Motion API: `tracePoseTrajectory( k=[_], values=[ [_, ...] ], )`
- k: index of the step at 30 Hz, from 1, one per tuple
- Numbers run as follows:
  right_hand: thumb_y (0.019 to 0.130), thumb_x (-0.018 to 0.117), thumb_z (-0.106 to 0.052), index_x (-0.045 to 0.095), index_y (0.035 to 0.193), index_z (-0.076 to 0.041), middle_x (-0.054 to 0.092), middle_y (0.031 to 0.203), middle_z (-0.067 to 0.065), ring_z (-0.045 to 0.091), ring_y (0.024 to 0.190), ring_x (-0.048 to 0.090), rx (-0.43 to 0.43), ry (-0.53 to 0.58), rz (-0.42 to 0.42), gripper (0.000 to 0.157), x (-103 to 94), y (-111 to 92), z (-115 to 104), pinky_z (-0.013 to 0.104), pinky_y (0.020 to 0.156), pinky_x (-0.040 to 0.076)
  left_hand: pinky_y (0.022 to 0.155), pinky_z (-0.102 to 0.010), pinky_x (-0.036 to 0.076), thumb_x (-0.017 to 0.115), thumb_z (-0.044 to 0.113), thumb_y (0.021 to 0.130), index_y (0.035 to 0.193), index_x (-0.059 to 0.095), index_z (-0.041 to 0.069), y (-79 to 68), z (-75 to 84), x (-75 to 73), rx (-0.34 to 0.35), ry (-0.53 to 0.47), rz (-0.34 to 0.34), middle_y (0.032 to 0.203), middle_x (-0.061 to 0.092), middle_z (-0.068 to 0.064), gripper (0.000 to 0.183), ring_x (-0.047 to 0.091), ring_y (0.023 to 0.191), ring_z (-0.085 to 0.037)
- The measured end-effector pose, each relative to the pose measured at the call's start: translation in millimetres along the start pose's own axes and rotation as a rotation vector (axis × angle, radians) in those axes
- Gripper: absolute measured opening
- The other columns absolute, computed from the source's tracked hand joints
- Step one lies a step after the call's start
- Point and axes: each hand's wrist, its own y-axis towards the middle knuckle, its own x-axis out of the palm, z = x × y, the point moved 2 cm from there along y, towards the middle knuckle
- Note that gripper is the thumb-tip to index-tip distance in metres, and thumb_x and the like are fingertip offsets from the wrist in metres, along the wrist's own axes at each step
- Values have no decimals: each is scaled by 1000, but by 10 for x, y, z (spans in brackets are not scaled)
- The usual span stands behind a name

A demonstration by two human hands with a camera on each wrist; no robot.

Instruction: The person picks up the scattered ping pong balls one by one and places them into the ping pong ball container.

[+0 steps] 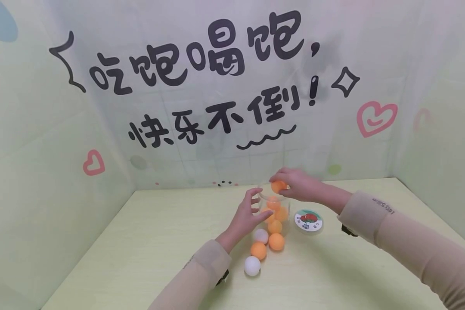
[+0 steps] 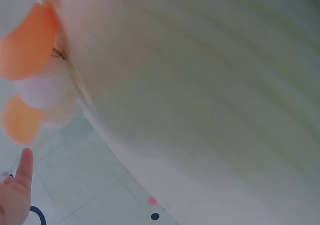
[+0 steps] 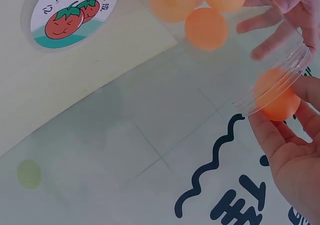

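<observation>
A clear plastic jar [image 1: 288, 209] holds several orange ping-pong balls [image 1: 273, 203]. My left hand [image 1: 246, 218] grips the jar's side, fingers behind it and thumb across the front. At the mouth my right hand [image 1: 300, 185] pinches one more orange ball [image 3: 276, 92] between thumb and fingers; in the right wrist view this ball sits at the jar's rim [image 3: 302, 55]. On the table before the jar are two orange balls, a right one [image 1: 276, 242] and a left one [image 1: 258, 250], plus a near white ball [image 1: 252, 266] and a farther white ball [image 1: 261, 236].
A round lid [image 1: 308, 220] with a tomato picture lies right of the jar. The pale table [image 1: 159, 241] stretches out on both sides. Behind it hangs a printed cloth backdrop [image 1: 201, 168], with side panels at left and right.
</observation>
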Motion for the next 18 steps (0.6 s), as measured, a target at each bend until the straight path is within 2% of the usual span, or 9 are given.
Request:
tracePoseTrajectory(
  k=[8,14,18],
  values=[
    [81,66,-3,61,113,0,60,110,16,30,100,57,37,11,-17,33,22,9,-21,40,83,51,92,-37,48,68,26,82,135,30,16,-6,-10,1,4,2,1,142,35,-4,66,46,122,-28],
    [79,66,-1,60,110,2,59,109,18,32,101,56,17,5,11,32,30,-3,-5,41,84,51,92,-38,48,68,24,83,135,30,16,-13,-4,-2,22,1,-3,142,35,-7,65,46,121,-29],
    [82,65,-9,56,116,3,53,118,22,37,109,51,43,82,14,36,34,-29,33,48,91,46,92,-37,48,68,24,83,135,30,16,-13,-7,-4,16,4,-1,141,35,-7,65,46,121,-28]
  ],
)
